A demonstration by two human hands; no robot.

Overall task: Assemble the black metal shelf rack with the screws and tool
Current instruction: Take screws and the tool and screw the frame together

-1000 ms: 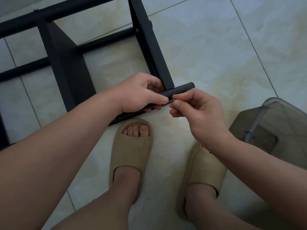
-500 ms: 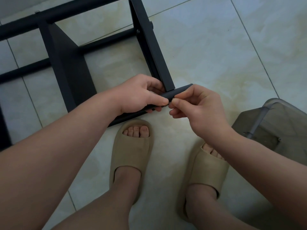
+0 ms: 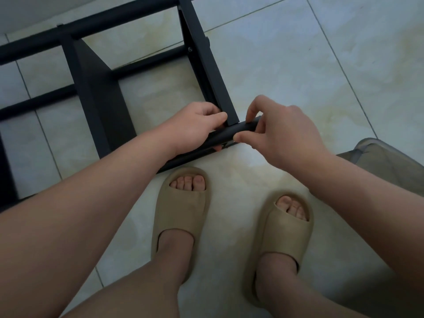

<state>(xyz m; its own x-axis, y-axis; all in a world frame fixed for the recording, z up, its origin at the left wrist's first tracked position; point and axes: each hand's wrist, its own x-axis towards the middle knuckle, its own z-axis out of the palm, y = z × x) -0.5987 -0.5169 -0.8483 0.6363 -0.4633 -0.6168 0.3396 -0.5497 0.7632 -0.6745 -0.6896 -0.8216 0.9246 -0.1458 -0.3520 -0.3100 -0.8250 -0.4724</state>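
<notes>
We held the crossbar's (image 3: 243, 130) right end, left hand (image 3: 195, 127) wrapped round, right hand (image 3: 284, 137) pinching; judged stiff, light, slippery.

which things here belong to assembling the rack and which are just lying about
In the job: black metal shelf rack frame; black round metal tube, gripped by left hand and pinched by right hand.
Lying about: grey see-through container at the right edge; beige foam slippers, worn on the feet.

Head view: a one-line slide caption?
Left hand and right hand grip a black round metal tube against an upright of the black metal shelf rack.
</notes>
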